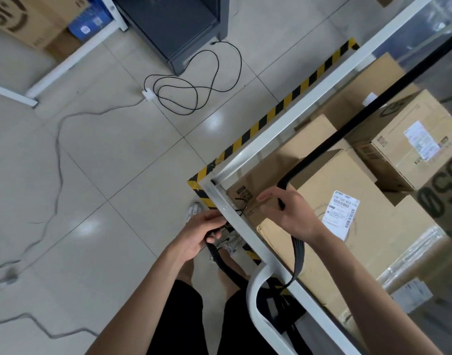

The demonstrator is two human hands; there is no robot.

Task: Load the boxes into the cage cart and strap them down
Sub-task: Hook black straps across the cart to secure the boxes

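Note:
The white-framed cage cart (pixel 248 228) fills the lower right, seen from above, with several cardboard boxes (pixel 347 180) inside it. A black strap (pixel 347 128) runs taut from the far right across the box tops to my right hand (pixel 291 213), which grips it inside the cart's near corner; the strap then hangs down past my wrist over the frame. Outside the corner post, my left hand (pixel 203 233) grips another black strap end (pixel 221 260) that drops toward the floor.
Yellow-black hazard tape (pixel 283 108) marks the floor along the cart. A coiled black cable (pixel 191 80) and a grey cord (pixel 58 155) lie on the tiles. A dark cabinet (pixel 176 24) and a white rack with boxes (pixel 27 24) stand farther off.

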